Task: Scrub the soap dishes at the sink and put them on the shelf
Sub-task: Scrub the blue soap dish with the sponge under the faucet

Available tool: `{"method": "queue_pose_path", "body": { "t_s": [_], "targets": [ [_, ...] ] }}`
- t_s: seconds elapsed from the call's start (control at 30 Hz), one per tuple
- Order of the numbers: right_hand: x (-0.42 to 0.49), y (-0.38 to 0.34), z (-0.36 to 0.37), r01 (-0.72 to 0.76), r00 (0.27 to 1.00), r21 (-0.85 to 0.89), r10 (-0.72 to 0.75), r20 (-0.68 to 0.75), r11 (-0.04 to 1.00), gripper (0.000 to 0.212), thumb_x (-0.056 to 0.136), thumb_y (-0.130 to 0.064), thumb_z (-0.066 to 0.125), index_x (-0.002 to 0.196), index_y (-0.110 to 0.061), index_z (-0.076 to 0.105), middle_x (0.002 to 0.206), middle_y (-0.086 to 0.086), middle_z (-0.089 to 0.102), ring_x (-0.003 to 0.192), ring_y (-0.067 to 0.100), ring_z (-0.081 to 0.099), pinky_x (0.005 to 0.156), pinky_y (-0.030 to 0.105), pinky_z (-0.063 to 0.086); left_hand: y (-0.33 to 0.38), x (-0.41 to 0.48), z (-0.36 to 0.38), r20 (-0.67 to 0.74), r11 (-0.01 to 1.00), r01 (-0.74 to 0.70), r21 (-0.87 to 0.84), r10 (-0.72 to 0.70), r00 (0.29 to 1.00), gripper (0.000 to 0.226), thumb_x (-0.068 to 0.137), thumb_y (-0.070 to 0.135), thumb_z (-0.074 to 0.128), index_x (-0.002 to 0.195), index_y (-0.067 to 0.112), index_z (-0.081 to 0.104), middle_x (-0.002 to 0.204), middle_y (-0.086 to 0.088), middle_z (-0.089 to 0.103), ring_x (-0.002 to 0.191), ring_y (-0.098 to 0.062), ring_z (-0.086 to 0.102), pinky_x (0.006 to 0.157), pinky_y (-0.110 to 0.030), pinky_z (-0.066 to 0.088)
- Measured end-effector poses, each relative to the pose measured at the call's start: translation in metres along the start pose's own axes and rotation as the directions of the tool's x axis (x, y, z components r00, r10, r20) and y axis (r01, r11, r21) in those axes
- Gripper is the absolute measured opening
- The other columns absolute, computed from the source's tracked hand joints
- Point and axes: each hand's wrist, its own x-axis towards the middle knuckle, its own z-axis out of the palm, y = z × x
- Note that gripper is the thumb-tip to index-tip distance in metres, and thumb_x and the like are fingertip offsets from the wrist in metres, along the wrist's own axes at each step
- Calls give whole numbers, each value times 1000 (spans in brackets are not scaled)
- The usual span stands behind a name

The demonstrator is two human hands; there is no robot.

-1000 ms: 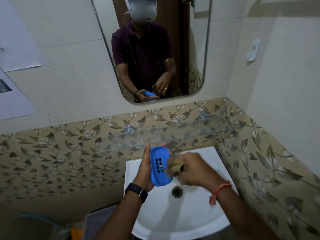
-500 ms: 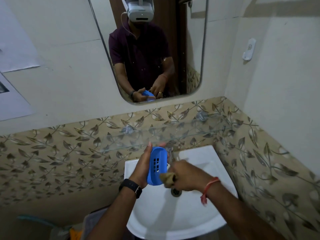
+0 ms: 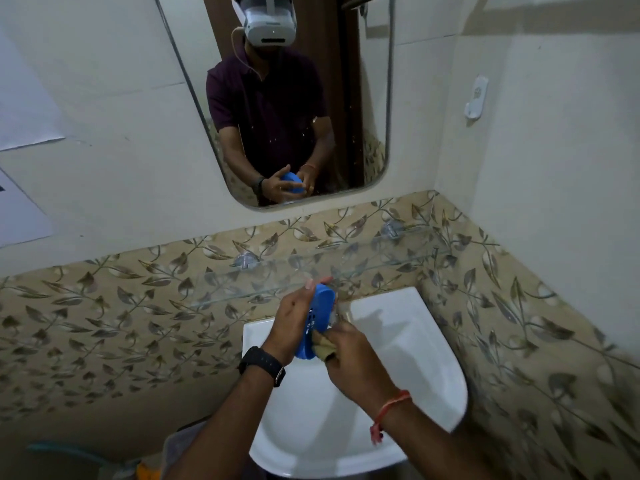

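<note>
A blue slotted soap dish [image 3: 317,318] stands on edge over the white sink [image 3: 408,358], its hollow side turned right. My left hand [image 3: 294,322] grips it from the left, fingers up along its back. My right hand [image 3: 349,355] presses a tan scrub pad [image 3: 323,348] against the dish's lower part. A clear glass shelf [image 3: 270,280] runs along the leaf-patterned tiles just behind the hands. The tap is hidden behind the dish.
A mirror [image 3: 367,98] above the shelf reflects the person holding the dish. A white hook [image 3: 477,98] is fixed to the right wall. Below left of the sink lie a grey cloth [image 3: 176,445] and a teal object [image 3: 69,452].
The dish has turned more edge-on, its slotted face swinging away to the right. My right hand with the pad has slid down to the dish's lower end.
</note>
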Motion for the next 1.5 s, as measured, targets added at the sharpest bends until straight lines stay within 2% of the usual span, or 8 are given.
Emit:
{"method": "queue_pose_path", "body": {
  "t_s": [0.2,0.33,0.43,0.7,0.87,1.07,1.4,1.5],
  "targets": [
    [6,0,-40,-346,892,457,136,431,819,11,72,-6,61,77,-5,71,66,6,71,60,18,68,51,23,52,-12,0,3,101,971,-211,110,200,975,46,101,36,47,100,-1,75,130,24,67,125,-12,63,100,-25,50],
    [8,6,-48,-349,934,573,322,153,742,12,77,-7,65,75,-15,73,67,4,70,55,16,65,48,23,47,-11,1,0,45,963,-261,71,258,965,61,97,51,46,113,-2,72,134,20,66,122,-21,65,98,-27,52],
    [7,4,-37,-286,949,457,317,10,842,35,85,-8,66,58,-31,64,63,-7,61,46,-1,61,44,13,45,-11,5,4,42,963,-266,44,264,964,66,98,46,42,121,-11,66,136,18,65,123,-31,64,96,-26,52],
    [1,19,-49,-235,889,71,185,419,969,20,72,-3,59,56,-15,54,56,-4,60,58,22,70,53,34,57,-1,2,-3,18,974,-118,-193,124,992,68,85,66,60,126,14,69,117,0,76,96,-23,74,78,-30,59],
    [4,39,-76,-292,928,-212,330,173,933,14,75,1,60,64,-6,63,69,13,69,66,26,68,49,24,55,4,4,-21,5,859,74,-506,-83,997,68,92,71,35,137,27,63,115,-12,72,103,-23,70,82,-37,60],
    [16,4,-76,28,985,5,-26,-172,1000,18,74,1,71,87,-11,75,85,5,61,78,15,58,65,23,44,2,6,-27,18,809,117,-576,-130,991,70,94,71,36,139,24,62,107,-15,72,97,-25,71,87,-38,59],
    [-10,-22,-54,129,944,20,-129,305,991,5,69,-9,60,64,-9,59,76,12,63,69,17,60,59,29,48,-7,8,-42,-33,738,83,-670,-141,989,72,93,71,41,141,21,60,107,-15,72,95,-26,70,86,-39,59],
    [-7,-19,-60,-6,993,105,-6,118,994,14,70,-11,69,62,-20,62,72,2,63,69,17,63,61,26,51,-7,9,-48,-36,765,73,-640,-124,992,72,92,72,43,142,23,58,107,-14,72,96,-25,69,87,-39,58]
  ]
}}
